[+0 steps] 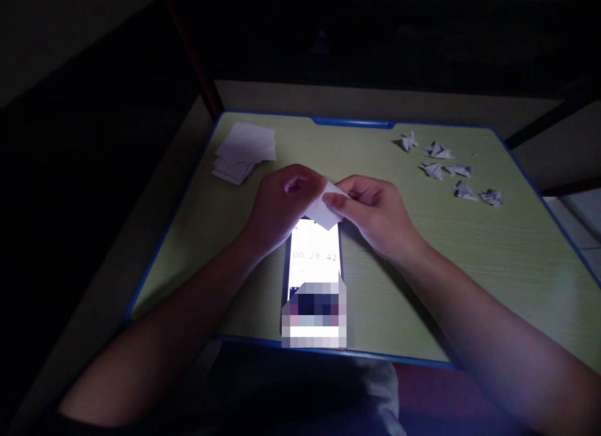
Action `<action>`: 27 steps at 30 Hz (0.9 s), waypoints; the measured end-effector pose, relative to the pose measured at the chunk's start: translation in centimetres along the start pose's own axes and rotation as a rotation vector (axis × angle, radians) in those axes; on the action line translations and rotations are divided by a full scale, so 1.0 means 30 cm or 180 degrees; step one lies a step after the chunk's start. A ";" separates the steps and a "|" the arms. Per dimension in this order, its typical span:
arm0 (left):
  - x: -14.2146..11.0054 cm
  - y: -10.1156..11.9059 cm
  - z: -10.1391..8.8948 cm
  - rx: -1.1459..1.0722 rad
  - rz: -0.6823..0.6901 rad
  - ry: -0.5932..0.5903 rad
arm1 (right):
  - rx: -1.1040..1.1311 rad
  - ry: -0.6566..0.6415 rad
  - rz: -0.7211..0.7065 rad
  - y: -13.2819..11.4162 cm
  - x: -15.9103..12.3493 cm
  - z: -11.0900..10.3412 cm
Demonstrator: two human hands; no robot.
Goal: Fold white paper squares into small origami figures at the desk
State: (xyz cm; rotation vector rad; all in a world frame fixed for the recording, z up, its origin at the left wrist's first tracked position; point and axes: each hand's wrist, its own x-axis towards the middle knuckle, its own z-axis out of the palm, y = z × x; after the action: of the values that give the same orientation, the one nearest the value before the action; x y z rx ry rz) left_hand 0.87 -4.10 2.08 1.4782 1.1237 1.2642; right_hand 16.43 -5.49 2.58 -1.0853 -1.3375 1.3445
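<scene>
A small piece of white paper (328, 218), folded to a point at its lower end, is held between both hands above the table. My left hand (286, 201) is closed, pinching the paper's upper left edge. From the other side my right hand (375, 207) grips it, the thumb lying flat across its face. The fingers behind the paper are hidden. Just below the hands lies a lit smartphone (312, 270) with timer digits on its screen; its lower part is pixelated.
A loose stack of white paper sheets (246, 145) lies at the table's far left. Several small folded paper figures (439, 150) sit at the far right. The light green tabletop (469, 267) has a blue edge, with a raised blue strip (352, 123) at the back.
</scene>
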 end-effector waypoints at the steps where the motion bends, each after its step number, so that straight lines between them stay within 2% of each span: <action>1: -0.002 0.000 0.001 -0.0004 -0.0012 -0.0049 | -0.0026 0.0040 -0.0026 0.000 0.001 -0.001; 6: -0.007 0.016 -0.001 -0.0014 0.0021 -0.0297 | -0.0073 0.0105 -0.0108 0.007 0.005 -0.008; 13: -0.002 0.041 -0.028 0.0052 -0.0269 -0.0812 | 0.0126 0.0172 -0.0066 0.025 0.016 -0.029; 20: -0.010 0.048 -0.027 0.0311 -0.0372 -0.0904 | 0.0453 0.0230 0.0012 0.011 0.023 -0.032; 27: -0.015 0.059 -0.029 0.0352 -0.0416 -0.1015 | 0.0397 0.0306 -0.0037 0.013 0.020 -0.033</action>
State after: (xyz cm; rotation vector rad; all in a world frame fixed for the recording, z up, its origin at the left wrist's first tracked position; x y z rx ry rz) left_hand 0.13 -4.88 3.79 1.5941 1.0686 0.8523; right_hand 17.28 -4.71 2.19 -1.0424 -1.1727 1.3322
